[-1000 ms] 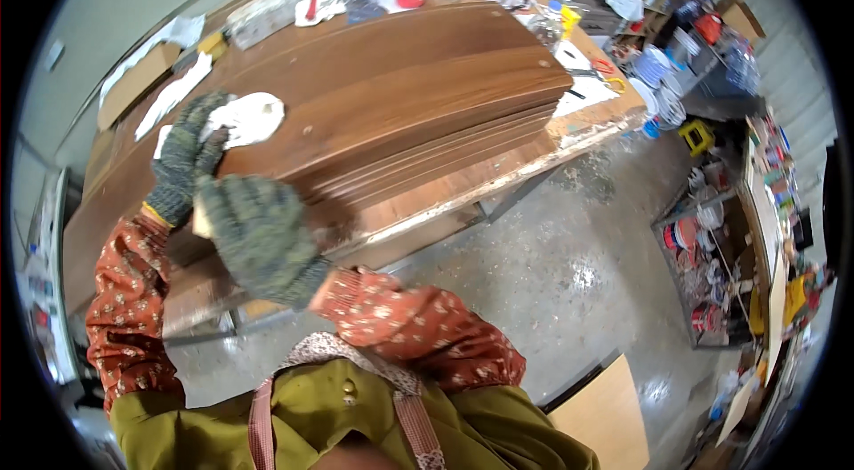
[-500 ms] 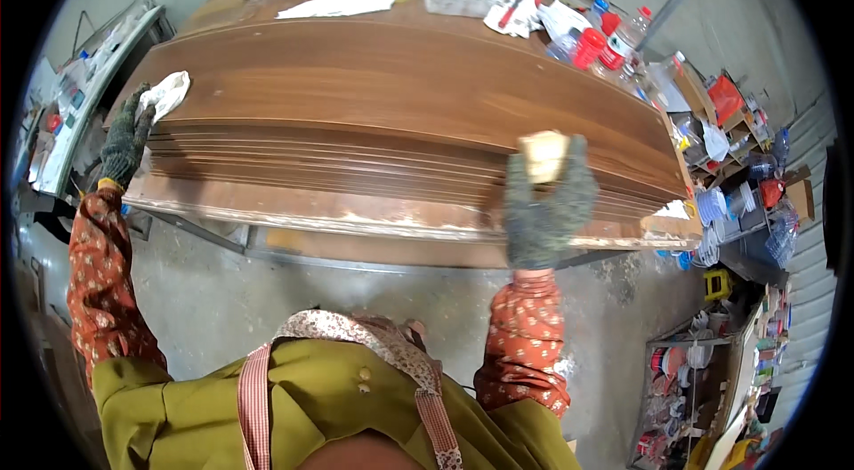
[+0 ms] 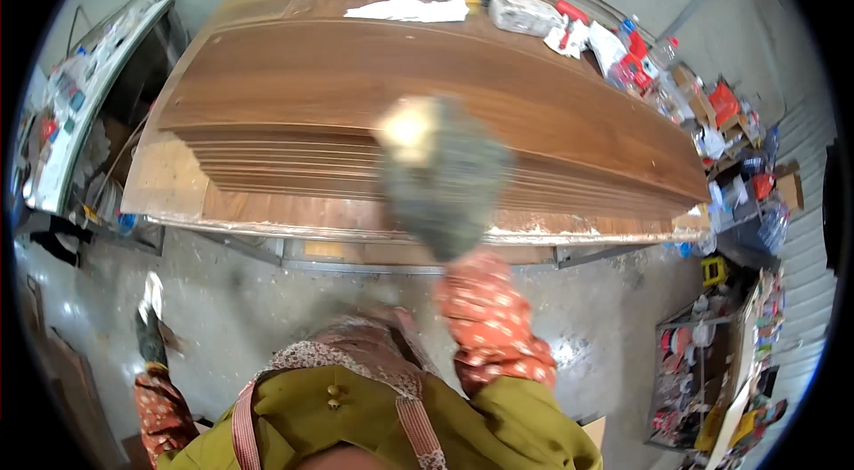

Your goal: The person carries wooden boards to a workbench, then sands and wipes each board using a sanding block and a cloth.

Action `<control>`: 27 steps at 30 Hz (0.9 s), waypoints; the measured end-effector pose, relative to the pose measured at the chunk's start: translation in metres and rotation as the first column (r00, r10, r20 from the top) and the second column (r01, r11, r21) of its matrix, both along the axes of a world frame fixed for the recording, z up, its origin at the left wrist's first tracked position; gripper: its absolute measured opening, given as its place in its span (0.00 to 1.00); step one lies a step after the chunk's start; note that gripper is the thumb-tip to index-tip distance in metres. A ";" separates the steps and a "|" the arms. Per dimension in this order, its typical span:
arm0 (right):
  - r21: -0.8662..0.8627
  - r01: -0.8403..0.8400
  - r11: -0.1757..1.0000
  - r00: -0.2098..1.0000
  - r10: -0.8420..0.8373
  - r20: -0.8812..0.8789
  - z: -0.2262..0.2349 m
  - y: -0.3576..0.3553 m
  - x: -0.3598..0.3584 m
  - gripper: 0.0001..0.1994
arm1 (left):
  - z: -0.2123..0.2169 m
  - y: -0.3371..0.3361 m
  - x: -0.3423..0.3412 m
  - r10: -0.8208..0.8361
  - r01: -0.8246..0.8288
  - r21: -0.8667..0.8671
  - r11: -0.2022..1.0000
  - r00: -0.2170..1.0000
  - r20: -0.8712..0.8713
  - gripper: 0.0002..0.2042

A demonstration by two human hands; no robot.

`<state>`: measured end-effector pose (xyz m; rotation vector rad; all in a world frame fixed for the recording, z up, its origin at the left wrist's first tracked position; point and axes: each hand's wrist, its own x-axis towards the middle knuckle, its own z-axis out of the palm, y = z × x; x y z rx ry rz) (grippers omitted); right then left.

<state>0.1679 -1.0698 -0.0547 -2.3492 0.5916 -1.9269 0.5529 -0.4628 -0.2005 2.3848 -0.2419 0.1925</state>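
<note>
Gripping a pale block (image 3: 407,129) just left of the frame's centre, the gloved right hand (image 3: 447,172) has its fingers wrapped about the block's side, though blur hides how each one lies. At the lower left, over the floor, the gloved left hand (image 3: 151,341) seems to pinch a white cloth (image 3: 153,295) at its fingertips; its fingers look pressed together, but are too small to tell apart.

Beyond the right hand, across the middle of the frame, lies the top board (image 3: 382,61), brown and wood-grained, with the layered front edges (image 3: 294,163) of the stack showing below it. The block overlaps the board's front edge in view; whether it touches or hovers, I cannot tell.

As for progress, the board looks evenly brown apart from a few small pale spots, with no clear line between a treated part and an untreated one, so the share done cannot be read. With block and cloth both in hand, the work looks unfinished. The faces of the lower layers are covered, so their condition is hidden.

Farther out, the workbench (image 3: 169,185) shows bare at the left. A white strip of cloth (image 3: 407,9) lies behind the board at upper centre, with a greyish wrapped block (image 3: 525,14) to its right and bottles at upper right.
</note>
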 end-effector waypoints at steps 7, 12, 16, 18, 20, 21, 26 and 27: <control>0.108 0.393 0.913 0.919 -0.393 -0.024 -0.013 -0.006 -0.033 0.33 | -0.203 0.096 -0.152 0.173 -0.492 -0.384 0.781 0.761 -0.625 0.19; -0.034 0.095 0.995 0.986 -0.099 -0.137 0.017 0.063 0.081 0.35 | -0.186 0.026 -0.225 0.184 -0.403 -0.264 0.876 0.787 -0.589 0.19; -0.125 -0.125 0.984 0.951 0.082 -0.299 0.055 0.114 0.183 0.32 | -0.168 -0.007 -0.236 0.132 -0.331 -0.325 0.886 0.852 -0.507 0.20; -0.140 -0.230 0.963 0.909 0.161 -0.385 0.069 0.132 0.232 0.31 | -0.143 -0.021 -0.243 0.144 -0.280 -0.280 0.918 0.896 -0.421 0.20; -0.138 -0.320 0.937 0.855 0.223 -0.469 0.088 0.145 0.269 0.30 | -0.150 -0.005 -0.253 0.160 -0.331 -0.352 0.876 0.886 -0.436 0.18; -0.150 -0.349 0.925 0.830 0.231 -0.507 0.089 0.152 0.285 0.29 | -0.160 0.008 -0.261 0.178 -0.363 -0.380 0.851 0.879 -0.442 0.18; -0.169 -0.602 0.781 0.706 0.422 -0.569 0.067 0.211 0.309 0.28 | -0.199 0.070 -0.323 0.195 -0.779 -0.626 0.039 0.620 -0.760 0.14; -0.193 -0.604 0.773 0.718 0.423 -0.553 0.070 0.206 0.292 0.27 | -0.174 0.039 -0.318 0.218 -0.782 -0.619 -0.079 0.592 -0.776 0.15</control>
